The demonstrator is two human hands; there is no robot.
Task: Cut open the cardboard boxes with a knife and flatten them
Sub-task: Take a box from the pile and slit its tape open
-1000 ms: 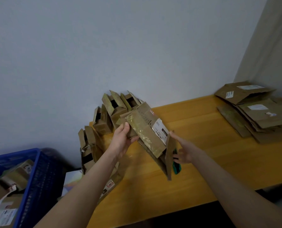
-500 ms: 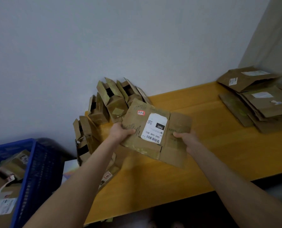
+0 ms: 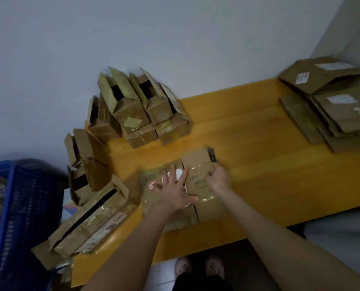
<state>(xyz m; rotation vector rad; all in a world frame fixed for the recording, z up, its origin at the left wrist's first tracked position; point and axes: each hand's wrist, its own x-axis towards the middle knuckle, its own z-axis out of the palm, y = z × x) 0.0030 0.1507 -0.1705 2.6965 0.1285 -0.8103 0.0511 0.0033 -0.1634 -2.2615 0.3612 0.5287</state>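
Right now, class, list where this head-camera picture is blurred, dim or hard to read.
Head view: dim, flat light; motion blur smears the right hand and the flattened cardboard box beneath it, so its label is unreadable; the left hand pressing it is slightly sharper; the blue crate at the left edge lies in shade.

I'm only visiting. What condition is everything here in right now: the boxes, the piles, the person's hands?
box under the hands: flattened, lying on the table.
left hand: fingers spread, pressing the box down.
right hand: on the box's right panel; fingers too blurred to read.
boxes by the wall: not flattened, top flaps open.
pile at far right: flattened, stacked.
blue crate: holds more cardboard.
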